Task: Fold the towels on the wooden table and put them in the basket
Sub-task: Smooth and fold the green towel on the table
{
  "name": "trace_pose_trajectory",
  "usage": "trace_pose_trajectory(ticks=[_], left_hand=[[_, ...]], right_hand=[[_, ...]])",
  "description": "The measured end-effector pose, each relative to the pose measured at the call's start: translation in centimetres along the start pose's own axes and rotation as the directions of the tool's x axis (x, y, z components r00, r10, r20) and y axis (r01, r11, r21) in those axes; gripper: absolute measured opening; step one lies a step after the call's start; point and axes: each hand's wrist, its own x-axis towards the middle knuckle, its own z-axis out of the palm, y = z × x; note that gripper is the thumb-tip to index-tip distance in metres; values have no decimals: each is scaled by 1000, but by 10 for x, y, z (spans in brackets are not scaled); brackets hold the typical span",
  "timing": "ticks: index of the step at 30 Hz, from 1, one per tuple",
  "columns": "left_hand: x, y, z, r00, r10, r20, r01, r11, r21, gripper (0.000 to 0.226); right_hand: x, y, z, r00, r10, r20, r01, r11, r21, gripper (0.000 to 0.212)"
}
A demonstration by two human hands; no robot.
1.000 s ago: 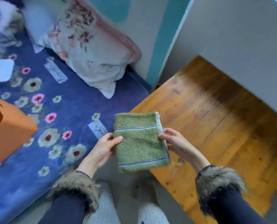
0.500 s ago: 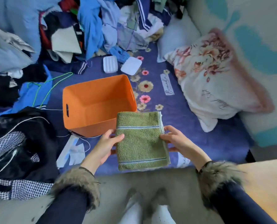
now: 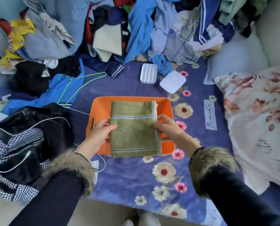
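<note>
A folded green towel [image 3: 133, 128] with thin blue and white stripes is held flat directly over the orange basket [image 3: 167, 105], which sits on a blue flowered bedspread. My left hand [image 3: 97, 136] pinches the towel's left edge, thumb on top. My right hand [image 3: 167, 128] pinches its right edge, thumb on top and fingers beneath. The towel hides most of the basket's inside. The wooden table is out of view.
A big heap of mixed clothes [image 3: 136, 30] fills the back of the bed. Two white lidded boxes [image 3: 148, 73] lie just behind the basket. A black and houndstooth garment [image 3: 21, 144] lies to the left, a flowered pillow [image 3: 258, 119] to the right.
My view swung left from the wooden table to the bed. Both hands carried the folded towel from beside the table to a spot right above the orange basket.
</note>
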Motion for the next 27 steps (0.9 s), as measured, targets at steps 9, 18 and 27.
trace_pose_trajectory(ticks=[9,18,27], left_hand=[[128,-45,0,979,-189,-80,199,969,146,27],[222,-118,-11,940,-235,-247,335,773,539,47],[214,-127,-3,955,296,0,-71,228,971,67]], right_hand=[[140,40,44,962,272,34,-271,962,-38,24],[233,108,93,930,367,20,-361,924,-126,41],[241,125,131,975,-55,-214,-86,798,-597,51]])
